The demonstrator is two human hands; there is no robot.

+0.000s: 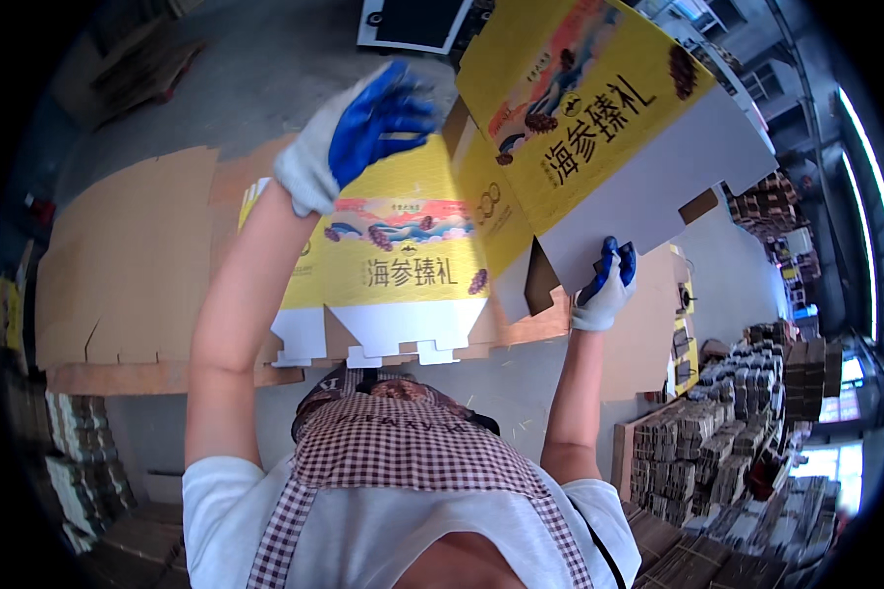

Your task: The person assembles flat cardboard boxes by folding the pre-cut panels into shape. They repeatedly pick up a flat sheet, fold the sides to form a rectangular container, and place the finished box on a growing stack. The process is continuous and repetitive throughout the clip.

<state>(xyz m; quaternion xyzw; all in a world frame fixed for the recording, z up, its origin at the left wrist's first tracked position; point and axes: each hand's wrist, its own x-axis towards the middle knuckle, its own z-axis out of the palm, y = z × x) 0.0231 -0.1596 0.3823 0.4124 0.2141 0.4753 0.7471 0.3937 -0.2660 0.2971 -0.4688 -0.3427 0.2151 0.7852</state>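
A yellow printed cardboard box blank (403, 236) lies partly flat on the work surface in front of me, with white slotted flaps along its near edge. Its right part, a yellow panel (560, 108) with a white flap, is lifted and tilted up. My right hand (607, 285), in a grey-white glove with blue coating, pinches the lower edge of that white flap. Over the left part of the blank, my left hand (368, 133) is raised in a matching glove. Its fingers are stretched apart and hold nothing.
Plain brown cardboard sheets (128, 265) cover the left of the table, above its wooden edge (167, 378). Stacks of flat cardboard (717, 432) stand on the floor at right, others (83, 461) at lower left. A pallet (147, 74) lies at far left.
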